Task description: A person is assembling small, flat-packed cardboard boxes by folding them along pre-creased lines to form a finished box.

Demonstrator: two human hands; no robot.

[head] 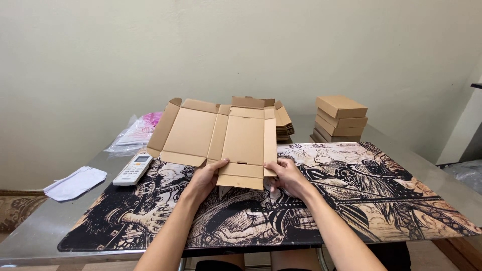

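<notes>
Cardboard blank (221,134) gripped at near edge, both hands (207,179)

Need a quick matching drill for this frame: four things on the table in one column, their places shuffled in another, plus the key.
Things:
1. flat cardboard sheet
2. remote control
3. stack of folded boxes
4. white paper

Places:
A. far right of the table, behind the mat
B. left table edge, off the mat
C. held by left hand and right hand
D. on the mat's far left corner

Pairs: 1-C, 2-D, 3-A, 4-B
</notes>
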